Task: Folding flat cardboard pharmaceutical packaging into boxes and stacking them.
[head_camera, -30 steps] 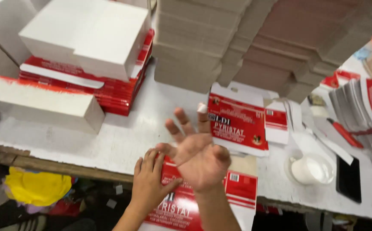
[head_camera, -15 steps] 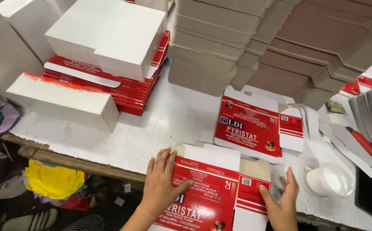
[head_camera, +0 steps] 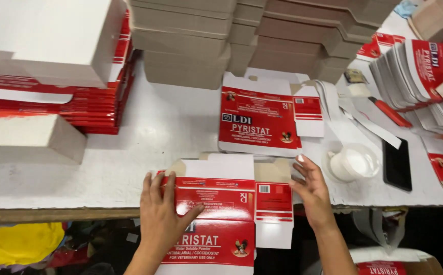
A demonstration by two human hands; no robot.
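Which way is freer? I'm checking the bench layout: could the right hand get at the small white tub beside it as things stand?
Probably yes. The right hand rests at the flat carton's right edge, and the white tub sits just to its right on the table with nothing between them. The black phone lies beyond the tub.

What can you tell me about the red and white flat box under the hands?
The flat box is an unfolded carton of thin card, red with white panels, white print and a small picture of a rooster. It lies flat at the near edge of the white table, partly hanging over it. The left hand presses on its left part; the right hand touches its right flap.
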